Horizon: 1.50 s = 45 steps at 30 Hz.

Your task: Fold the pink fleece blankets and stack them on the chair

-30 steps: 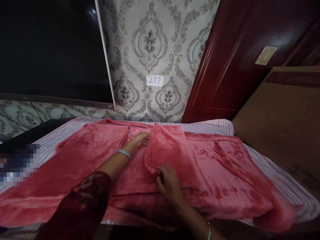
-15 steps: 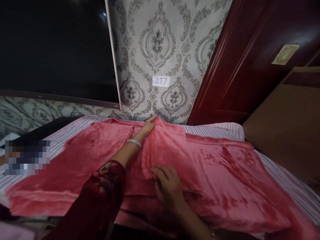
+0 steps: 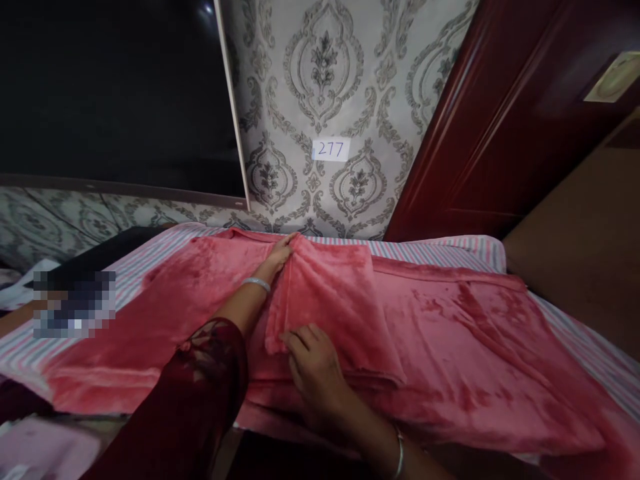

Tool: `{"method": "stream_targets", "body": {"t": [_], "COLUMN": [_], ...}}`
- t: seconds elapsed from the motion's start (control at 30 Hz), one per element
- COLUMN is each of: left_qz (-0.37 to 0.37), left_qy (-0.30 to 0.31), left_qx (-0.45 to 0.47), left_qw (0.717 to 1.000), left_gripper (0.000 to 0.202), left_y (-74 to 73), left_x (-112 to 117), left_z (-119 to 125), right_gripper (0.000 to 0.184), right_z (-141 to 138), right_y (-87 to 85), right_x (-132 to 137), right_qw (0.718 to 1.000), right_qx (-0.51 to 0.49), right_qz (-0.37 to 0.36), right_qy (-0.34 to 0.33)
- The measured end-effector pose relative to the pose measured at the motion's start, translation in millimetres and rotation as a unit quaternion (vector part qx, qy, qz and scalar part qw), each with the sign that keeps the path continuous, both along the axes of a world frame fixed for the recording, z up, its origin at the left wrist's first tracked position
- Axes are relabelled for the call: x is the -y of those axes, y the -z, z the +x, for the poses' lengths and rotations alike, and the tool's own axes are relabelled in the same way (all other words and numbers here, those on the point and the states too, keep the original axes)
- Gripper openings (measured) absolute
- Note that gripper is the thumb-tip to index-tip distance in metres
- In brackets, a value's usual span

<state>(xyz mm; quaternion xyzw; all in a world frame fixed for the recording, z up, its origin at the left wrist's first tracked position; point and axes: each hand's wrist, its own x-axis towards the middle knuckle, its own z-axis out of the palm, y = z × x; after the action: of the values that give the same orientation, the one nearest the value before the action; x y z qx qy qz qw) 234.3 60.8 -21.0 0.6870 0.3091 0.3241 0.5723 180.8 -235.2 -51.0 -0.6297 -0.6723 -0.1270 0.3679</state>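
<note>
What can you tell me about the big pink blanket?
The pink blanket looks soft and fuzzy, like fleece, with a slight sheen. It lies spread across a striped sheet, wrinkled in places. A narrower flap is folded over on top near the middle. The left hand holds the flap's far corner, and the right hand rests on its near corner. Its near edge hangs over the side.

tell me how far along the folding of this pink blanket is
Done: one flap of the pink blanket already lies folded over its middle. In hand: the left hand holds that flap's far corner and the right hand its near corner. Left: most of it is spread wide over the striped sheet.
</note>
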Motion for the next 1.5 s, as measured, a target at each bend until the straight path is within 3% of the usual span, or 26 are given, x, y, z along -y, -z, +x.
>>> {"method": "stream_targets", "body": {"t": [0.2, 0.4, 0.53, 0.6, 0.67, 0.73, 0.83, 1.0, 1.1, 1.37, 1.5], "left_qz": [0.000, -0.015, -0.023, 0.001, 0.036, 0.062, 0.045, -0.031, -0.018, 0.085, 0.091], "left_qy": [-0.021, 0.015, 0.049, 0.062, 0.062, 0.052, 0.047, 0.040, 0.040, 0.065, 0.072], "left_qx": [-0.081, -0.119, -0.112, -0.124, -0.141, -0.139, -0.112, -0.111, -0.103, -0.158, -0.167], "left_qw": [0.996, 0.993, 0.992, 0.990, 0.987, 0.987, 0.992, 0.992, 0.994, 0.982, 0.979], "left_gripper": [0.075, 0.085, 0.088, 0.085, 0.082, 0.084, 0.088, 0.083, 0.083, 0.095, 0.092], "left_y": [-5.8, -3.8, 14.4, 26.0, 35.4, 39.3, 30.3, -6.5, -15.9, 19.2, 18.5], "left_x": [10.1, 43.5, 81.0, 100.3, 117.5, 131.3, 143.6, 145.9, 145.1, 144.3, 143.3], "left_z": [-14.0, -72.9, -127.7, -149.7, -163.8, -169.5, -166.7, -156.5, -158.8, -176.4, -178.8], "right_gripper": [0.023, 0.026, 0.025, 0.025, 0.026, 0.028, 0.048, 0.070, 0.078, 0.087, 0.090], "right_z": [-10.8, -14.0, 10.0, 35.7, 63.8, 84.9, 92.5, 74.8, 79.3, 99.8, 99.7], "right_y": [12.4, 1.2, -14.2, -16.3, -12.0, -1.8, 18.0, 38.2, 42.4, 68.1, 74.5], "right_x": [-12.6, -4.8, 28.4, 59.2, 94.7, 126.7, 152.3, 133.4, 120.2, 134.0, 135.0], "right_qw": [0.997, 0.992, 0.994, 0.992, 0.981, 0.969, 0.969, 0.965, 0.952, 0.965, 0.968], "right_qx": [-0.001, -0.043, -0.100, -0.114, -0.106, -0.105, -0.112, -0.134, -0.152, -0.105, -0.088], "right_qz": [-0.074, -0.117, -0.021, 0.061, 0.116, 0.118, 0.065, 0.029, 0.049, 0.013, 0.023], "right_qy": [-0.010, -0.029, -0.048, 0.007, 0.111, 0.189, 0.210, 0.225, 0.260, 0.240, 0.235]}}
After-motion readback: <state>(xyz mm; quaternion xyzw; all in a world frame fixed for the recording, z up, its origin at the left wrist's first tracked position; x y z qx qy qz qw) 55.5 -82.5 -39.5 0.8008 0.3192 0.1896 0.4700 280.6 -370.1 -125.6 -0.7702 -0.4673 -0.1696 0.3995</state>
